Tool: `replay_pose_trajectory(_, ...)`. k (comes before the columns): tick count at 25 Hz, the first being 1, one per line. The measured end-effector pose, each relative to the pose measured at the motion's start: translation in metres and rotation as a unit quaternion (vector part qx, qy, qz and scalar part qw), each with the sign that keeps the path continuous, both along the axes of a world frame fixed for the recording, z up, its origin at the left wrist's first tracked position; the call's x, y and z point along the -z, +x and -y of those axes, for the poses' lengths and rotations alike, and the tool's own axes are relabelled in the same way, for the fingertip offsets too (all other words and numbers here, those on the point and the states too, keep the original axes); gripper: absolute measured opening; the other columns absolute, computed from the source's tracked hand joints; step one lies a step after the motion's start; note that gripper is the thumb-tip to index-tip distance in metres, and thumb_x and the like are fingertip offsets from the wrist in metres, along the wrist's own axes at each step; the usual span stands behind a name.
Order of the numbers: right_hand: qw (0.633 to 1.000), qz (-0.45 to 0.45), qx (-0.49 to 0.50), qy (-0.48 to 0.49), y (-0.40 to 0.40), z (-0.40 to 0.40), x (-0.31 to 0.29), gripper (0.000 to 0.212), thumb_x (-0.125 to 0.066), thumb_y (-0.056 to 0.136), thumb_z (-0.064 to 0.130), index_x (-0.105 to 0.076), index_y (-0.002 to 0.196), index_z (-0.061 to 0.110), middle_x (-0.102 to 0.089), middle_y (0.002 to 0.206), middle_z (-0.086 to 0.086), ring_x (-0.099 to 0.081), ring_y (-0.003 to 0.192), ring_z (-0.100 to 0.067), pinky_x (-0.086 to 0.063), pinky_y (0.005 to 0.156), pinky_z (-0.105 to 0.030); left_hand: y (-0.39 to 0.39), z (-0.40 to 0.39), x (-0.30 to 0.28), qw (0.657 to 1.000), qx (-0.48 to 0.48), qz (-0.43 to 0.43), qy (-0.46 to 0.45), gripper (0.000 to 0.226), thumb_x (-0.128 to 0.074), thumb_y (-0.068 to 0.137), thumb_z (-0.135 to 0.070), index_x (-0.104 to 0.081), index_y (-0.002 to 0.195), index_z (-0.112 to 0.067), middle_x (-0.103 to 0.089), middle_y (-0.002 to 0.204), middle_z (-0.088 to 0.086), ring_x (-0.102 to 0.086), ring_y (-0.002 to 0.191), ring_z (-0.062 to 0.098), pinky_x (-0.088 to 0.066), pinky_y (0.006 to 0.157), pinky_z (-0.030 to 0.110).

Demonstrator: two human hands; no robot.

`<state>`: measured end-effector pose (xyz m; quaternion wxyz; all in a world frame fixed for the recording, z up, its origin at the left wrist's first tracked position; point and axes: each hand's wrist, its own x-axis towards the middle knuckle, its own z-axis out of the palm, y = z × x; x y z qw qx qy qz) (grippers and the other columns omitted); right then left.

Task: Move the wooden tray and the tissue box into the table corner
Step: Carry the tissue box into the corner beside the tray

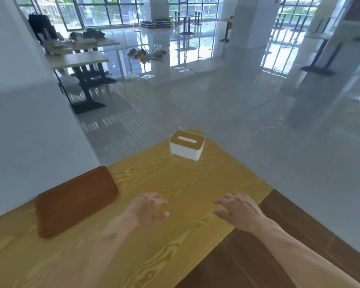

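- Head view, only one: yellow wood-grain surface (175, 235) fills the lower half, its far corner pointing away over a glossy grey floor (216, 96).
- Box (187, 144): white body, wooden lid with a slot, no tissue seen sticking out. Upright near the far corner of the surface, well apart from both hands.
- Tray (75, 201): dark brown, rounded corners, lying flat at the left edge of the surface, beside the white wall (29, 132). Whether it touches the wall cannot be told. Nothing on it.
- Left hand (149, 208): over the middle of the surface, just right of the tray but not touching it. Fingers loosely curled, spread, gripping nothing. Motion-blurred, forearm too.
- Right hand (240, 210): palm down near the right edge of the surface, fingers spread and relaxed, pointing left, holding nothing. Contact with the surface unclear.
- Hands apart from each other, bare wood between them.
- Bench (299, 235), dark brown, runs along the right edge of the surface, under the right forearm.
- Background: other tables (79, 59) with black legs at upper left, some clutter on the far one; big windows (112, 11) at the back; white pillars (247, 21); small pile of stuff (146, 54) on the floor, too blurred to tell.
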<state>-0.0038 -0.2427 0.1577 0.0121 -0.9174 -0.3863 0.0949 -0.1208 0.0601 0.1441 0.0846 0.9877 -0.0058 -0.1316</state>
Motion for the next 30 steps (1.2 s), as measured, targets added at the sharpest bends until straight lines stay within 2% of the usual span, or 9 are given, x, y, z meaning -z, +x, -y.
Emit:
replay_pose_trajectory(6, 0.998, 0.001, 0.063, 0.002, 0.009, 0.054, -0.006, 0.049, -0.037, 0.099, 0.059, -0.057, 0.133, 0.03, -0.06, 0.134, 0.006, -0.052, 0.122, -0.021, -0.038, 0.104, -0.041, 0.044, 0.058, -0.002, 0.998, 0.048, -0.002, 0.034, 0.053, -0.04, 0.097, -0.061, -0.052, 0.139, -0.031, -0.05, 0.147, -0.006, -0.045, 0.134, 0.014, -0.029, 0.112, 0.035)
replay_pose_trajectory(12, 0.997, -0.011, 0.073, -0.011, 0.05, 0.053, 0.01, 0.048, -0.038, 0.099, 0.057, -0.057, 0.132, 0.029, -0.06, 0.135, 0.006, -0.052, 0.122, -0.021, -0.039, 0.102, -0.041, 0.091, 0.058, 0.013, 0.999, 0.044, -0.014, 0.019, 0.052, -0.041, 0.097, -0.059, -0.053, 0.138, -0.029, -0.05, 0.146, -0.006, -0.044, 0.135, 0.016, -0.028, 0.113, 0.036)
replay_pose_trajectory(20, 0.997, -0.047, 0.042, -0.049, 0.162, -0.016, 0.026, 0.047, -0.038, 0.098, 0.059, -0.057, 0.132, 0.032, -0.06, 0.133, 0.006, -0.052, 0.121, -0.019, -0.038, 0.101, -0.039, 0.178, -0.008, 0.026, 0.999, -0.004, -0.053, -0.001, 0.055, -0.044, 0.095, -0.061, -0.05, 0.14, -0.03, -0.047, 0.149, -0.005, -0.039, 0.138, 0.016, -0.023, 0.117, 0.039)
replay_pose_trajectory(27, 0.995, -0.07, 0.044, -0.054, 0.233, -0.082, 0.044, 0.05, -0.044, 0.095, 0.06, -0.052, 0.136, 0.033, -0.056, 0.139, 0.006, -0.05, 0.124, -0.02, -0.039, 0.103, -0.041, 0.254, -0.066, 0.027, 0.989, 0.008, -0.133, 0.059, 0.064, -0.044, 0.093, -0.064, -0.042, 0.147, -0.029, -0.037, 0.157, 0.002, -0.029, 0.146, 0.026, -0.013, 0.12, 0.047)
replay_pose_trajectory(30, 0.994, -0.075, 0.046, -0.057, 0.265, -0.11, 0.049, 0.058, -0.049, 0.092, 0.062, -0.044, 0.142, 0.033, -0.051, 0.144, 0.004, -0.046, 0.13, -0.022, -0.038, 0.105, -0.043, 0.292, -0.087, 0.027, 0.988, 0.023, -0.136, 0.075, 0.071, -0.049, 0.089, -0.066, -0.036, 0.15, -0.031, -0.036, 0.158, 0.004, -0.028, 0.146, 0.027, -0.015, 0.121, 0.047)
